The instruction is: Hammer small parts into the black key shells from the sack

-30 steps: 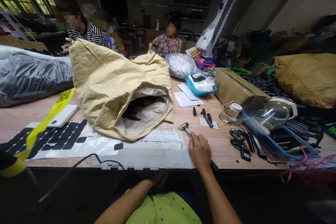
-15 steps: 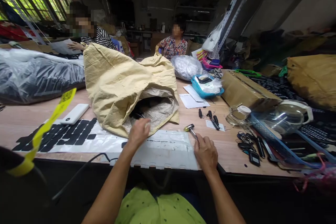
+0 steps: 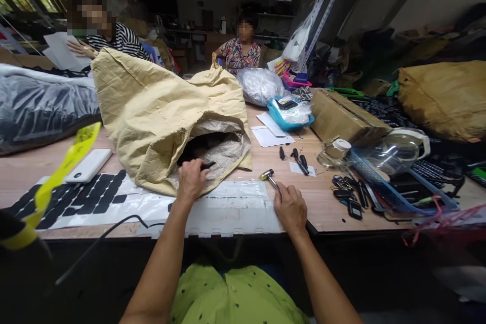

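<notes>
My left hand [image 3: 192,179] is closed at the mouth of a large beige cloth sack [image 3: 159,106]. A small black piece [image 3: 207,165] pokes out from its fingers, its kind too small to make out. Inside the sack's pale woven lining [image 3: 228,154] it is dark, and the contents are hidden. My right hand [image 3: 291,208] rests by the table's front edge, wrapped round the handle of a small hammer [image 3: 268,174] with a yellowish face on its head. Between my hands lies a whitish flat board [image 3: 235,210] along the edge.
Black pads on a white sheet [image 3: 102,193] and a white power bank [image 3: 89,165] lie left. Black-handled tools [image 3: 299,161], keys [image 3: 343,195], a blue basket [image 3: 360,167] and a cardboard box [image 3: 341,116] are right. Two people sit across the table.
My left hand has shifted at the sack's mouth, and a black piece now shows in its fingers. The right hand still holds the hammer. The view has turned slightly right.
</notes>
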Motion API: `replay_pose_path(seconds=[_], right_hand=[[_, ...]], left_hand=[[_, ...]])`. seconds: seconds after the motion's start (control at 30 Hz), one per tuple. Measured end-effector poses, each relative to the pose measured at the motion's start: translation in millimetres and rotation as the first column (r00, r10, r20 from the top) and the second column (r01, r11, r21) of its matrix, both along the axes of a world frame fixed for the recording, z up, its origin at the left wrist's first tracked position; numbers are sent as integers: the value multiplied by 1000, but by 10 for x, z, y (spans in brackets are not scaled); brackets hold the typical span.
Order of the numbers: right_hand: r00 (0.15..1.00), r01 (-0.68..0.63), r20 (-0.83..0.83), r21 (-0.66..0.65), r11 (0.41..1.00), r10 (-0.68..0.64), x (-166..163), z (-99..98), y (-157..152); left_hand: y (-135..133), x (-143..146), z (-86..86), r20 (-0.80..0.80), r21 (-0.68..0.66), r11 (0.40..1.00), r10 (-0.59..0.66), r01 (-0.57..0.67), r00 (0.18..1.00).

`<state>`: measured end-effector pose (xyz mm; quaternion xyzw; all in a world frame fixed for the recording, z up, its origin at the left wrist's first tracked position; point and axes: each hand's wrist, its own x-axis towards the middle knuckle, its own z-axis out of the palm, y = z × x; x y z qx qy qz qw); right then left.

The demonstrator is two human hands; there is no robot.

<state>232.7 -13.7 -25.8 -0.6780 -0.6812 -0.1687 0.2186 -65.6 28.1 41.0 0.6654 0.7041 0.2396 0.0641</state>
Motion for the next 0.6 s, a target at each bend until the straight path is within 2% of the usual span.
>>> replay_pose_path(seconds=[0.1,0.17,0.33,0.6], right_hand=[[1000,12,2,6,1000,-12,-3,0,-1],[1000,19,3,11,1000,-19,-7,3,-2],[1000,10,0,-4,1000,-10,-22,25,-10],[999,37,5,-16,999,-37,-36,24,-7]], left_hand=[[-138,267,-21,83,16,955,-296,296,952],[-191,461,-89,122,-3,913,-404,408,906],[-171,689,-318,173,-59,904,-408,423,896],[-99,575,-496,313,-17,907,-395,421,864]])
